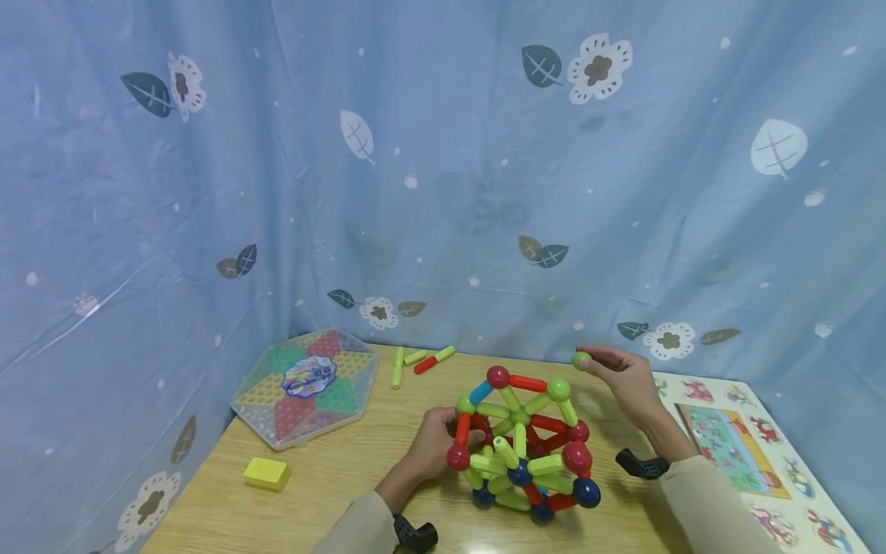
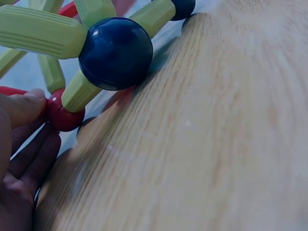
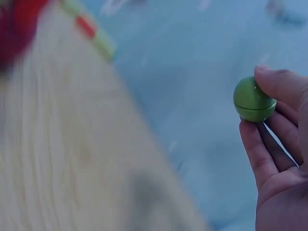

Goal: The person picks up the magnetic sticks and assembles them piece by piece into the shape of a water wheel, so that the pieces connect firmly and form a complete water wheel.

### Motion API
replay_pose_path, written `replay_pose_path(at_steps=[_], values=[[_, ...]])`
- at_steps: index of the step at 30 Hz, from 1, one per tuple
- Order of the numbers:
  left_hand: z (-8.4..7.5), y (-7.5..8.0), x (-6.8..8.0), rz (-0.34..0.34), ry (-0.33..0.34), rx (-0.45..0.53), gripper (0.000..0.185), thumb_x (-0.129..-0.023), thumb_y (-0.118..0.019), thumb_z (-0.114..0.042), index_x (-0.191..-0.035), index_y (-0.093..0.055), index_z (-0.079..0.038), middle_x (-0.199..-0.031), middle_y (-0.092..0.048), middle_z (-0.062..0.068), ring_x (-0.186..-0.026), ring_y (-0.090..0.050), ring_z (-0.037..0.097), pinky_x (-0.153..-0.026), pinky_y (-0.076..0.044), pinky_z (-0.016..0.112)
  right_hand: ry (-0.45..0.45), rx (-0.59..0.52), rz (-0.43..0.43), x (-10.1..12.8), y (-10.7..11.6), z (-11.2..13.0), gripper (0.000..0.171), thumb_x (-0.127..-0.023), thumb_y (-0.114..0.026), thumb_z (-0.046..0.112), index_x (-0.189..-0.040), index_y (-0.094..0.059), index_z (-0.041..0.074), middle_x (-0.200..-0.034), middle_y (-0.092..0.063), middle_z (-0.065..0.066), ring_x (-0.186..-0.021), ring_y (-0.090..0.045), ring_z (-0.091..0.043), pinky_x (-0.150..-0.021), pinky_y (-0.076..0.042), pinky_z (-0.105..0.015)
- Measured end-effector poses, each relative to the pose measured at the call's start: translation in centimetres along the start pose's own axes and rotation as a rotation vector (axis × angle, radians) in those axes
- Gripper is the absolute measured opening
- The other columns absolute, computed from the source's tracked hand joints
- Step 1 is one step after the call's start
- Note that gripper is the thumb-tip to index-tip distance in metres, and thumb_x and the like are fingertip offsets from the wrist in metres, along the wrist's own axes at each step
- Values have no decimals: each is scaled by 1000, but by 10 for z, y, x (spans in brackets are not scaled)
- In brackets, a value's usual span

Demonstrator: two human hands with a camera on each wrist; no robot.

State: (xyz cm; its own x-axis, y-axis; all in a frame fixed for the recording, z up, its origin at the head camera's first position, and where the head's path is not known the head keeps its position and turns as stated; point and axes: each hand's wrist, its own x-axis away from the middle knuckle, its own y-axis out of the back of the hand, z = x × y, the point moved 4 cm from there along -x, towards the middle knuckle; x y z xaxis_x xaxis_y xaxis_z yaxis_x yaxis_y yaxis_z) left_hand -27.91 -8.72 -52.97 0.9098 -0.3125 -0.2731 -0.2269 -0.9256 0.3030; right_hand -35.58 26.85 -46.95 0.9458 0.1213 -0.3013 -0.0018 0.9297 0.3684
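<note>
A ball-and-rod structure [image 1: 524,450] of green, red and blue magnetic pieces stands near the front edge of the table [image 1: 332,477], about midway along it. The left hand [image 1: 434,445] grips it on its left side, fingers curled around a red rod and touching a red ball [image 2: 62,115] low in the frame; the wrist view shows a dark blue ball [image 2: 115,53] of the structure resting on the wood close by. The right hand [image 1: 623,378] is raised above and to the right of the structure, clear of it, pinching a loose green ball [image 1: 581,359] between thumb and fingertips [image 3: 269,86].

The step in hand looks like adding a ball to the frame: the left hand steadies, the right brings the piece in. The next move would call for lowering the green ball onto a free rod end on the upper right of the structure, gently enough that the magnets catch without pushing the joints apart.

Toward the far edge lie a few spare rods [image 1: 418,359]; a hexagonal game board [image 1: 308,385] sits by the far left corner, a yellow block [image 1: 266,472] by the left edge, and a picture puzzle board [image 1: 734,446] on the right side.
</note>
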Motion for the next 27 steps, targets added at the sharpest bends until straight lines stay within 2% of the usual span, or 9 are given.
replay_pose_path(at_steps=[3, 4, 9, 13, 16, 20, 23, 27], values=[[-1, 1, 0, -3, -4, 3, 15, -97, -85, -16, -110, -83, -8, -103, -84, 4, -92, -72, 6, -84, -56, 21, 74, -77, -17, 16, 7, 35, 39, -109, -72, 24, -140, -71, 1, -125, -78, 18, -114, -72, 2, -96, -56, -14], [-1, 1, 0, -4, -8, 6, 15, -98, -85, -16, -109, -83, -7, -103, -84, 4, -92, -72, 6, -84, -56, 21, 101, -96, -12, 22, 8, 48, 37, -109, -71, 20, -140, -71, 0, -124, -78, 19, -114, -72, 0, -96, -56, -15], [1, 0, 0, 1, -10, 15, 14, -98, -84, -16, -109, -83, -7, -103, -84, 5, -93, -72, 6, -84, -56, 21, 226, -213, 96, 51, -7, 115, 29, -106, -67, -2, -134, -70, -9, -123, -81, 7, -108, -77, -10, -95, -61, -22], [0, -2, 0, 16, -8, 27, 16, -99, -83, -16, -113, -83, -9, -108, -84, 3, -100, -73, 8, -89, -56, 20, 278, -188, 216, 70, -32, 153, 28, -104, -69, -4, -131, -74, -5, -125, -81, 3, -103, -79, -15, -90, -64, -28], [0, -1, 0, 18, -9, 21, 16, -99, -83, -16, -113, -83, -9, -107, -84, 3, -98, -73, 8, -88, -56, 20, 277, -144, 318, 79, -55, 168, 27, -103, -73, 1, -129, -77, 2, -124, -81, -2, -102, -81, -18, -86, -66, -32], [1, -1, 0, 15, -4, 21, 16, -98, -84, -14, -112, -83, -8, -105, -84, 5, -95, -72, 8, -85, -56, 20, 248, -89, 457, 86, -81, 177, 25, -102, -78, 10, -128, -79, 9, -125, -80, -9, -109, -81, -18, -91, -66, -32], [2, -1, 1, 12, 2, 19, 16, -97, -84, -14, -111, -83, -7, -102, -83, 5, -92, -70, 7, -83, -55, 20, 270, 12, 498, 87, -93, 182, 25, -101, -81, 19, -126, -80, 14, -124, -80, -6, -110, -80, -14, -93, -65, -30], [2, 0, 1, 12, 17, 19, 16, -98, -84, -15, -111, -82, -6, -100, -81, 4, -91, -68, 7, -83, -55, 21, 323, 159, 515, 86, -101, 190, 24, -100, -83, 25, -123, -81, 19, -116, -81, 4, -98, -79, -8, -86, -65, -28]])
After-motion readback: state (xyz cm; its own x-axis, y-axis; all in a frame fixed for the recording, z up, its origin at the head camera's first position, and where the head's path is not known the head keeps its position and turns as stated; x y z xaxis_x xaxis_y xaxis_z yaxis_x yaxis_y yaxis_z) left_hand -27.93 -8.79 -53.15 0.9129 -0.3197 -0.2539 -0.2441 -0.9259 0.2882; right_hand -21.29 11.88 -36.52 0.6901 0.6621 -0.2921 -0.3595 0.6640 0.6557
